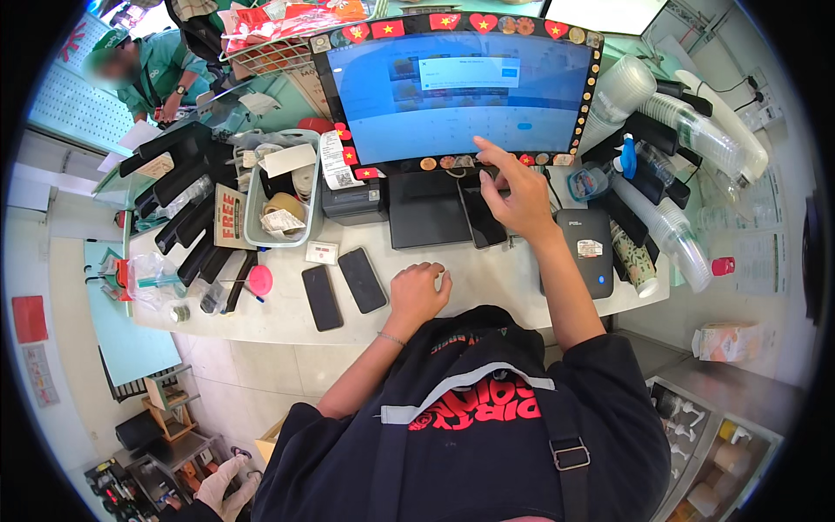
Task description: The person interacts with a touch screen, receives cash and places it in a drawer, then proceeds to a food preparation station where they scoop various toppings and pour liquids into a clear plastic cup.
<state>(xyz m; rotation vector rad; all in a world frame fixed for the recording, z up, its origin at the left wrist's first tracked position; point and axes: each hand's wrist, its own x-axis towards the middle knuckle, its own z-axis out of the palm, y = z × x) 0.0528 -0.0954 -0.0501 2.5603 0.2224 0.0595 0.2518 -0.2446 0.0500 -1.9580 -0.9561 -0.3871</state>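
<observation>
My right hand (518, 196) reaches to the lower part of a monitor's lit screen (430, 124), index finger extended and thumb apart, holding nothing. The fingertip overlaps the screen; I cannot tell whether it touches. A pop-up window (468, 73) is on the screen. Below this hand, a dark phone (479, 212) leans by the black monitor base (427, 212). My left hand (417, 290) rests at the counter's front, fingers loosely curled, nothing seen in it. Two phones, one black (321, 298) and one dark (363, 280), lie to its left beside a small white box (322, 252).
A receipt printer (355, 203) and a plastic bin (316, 222) of papers and tape stand left. Black racks (189, 189) line the counter's left end. Stacked plastic cups (665, 222) and a black device (584, 235) are right. A person in green (156, 72) is beyond the counter.
</observation>
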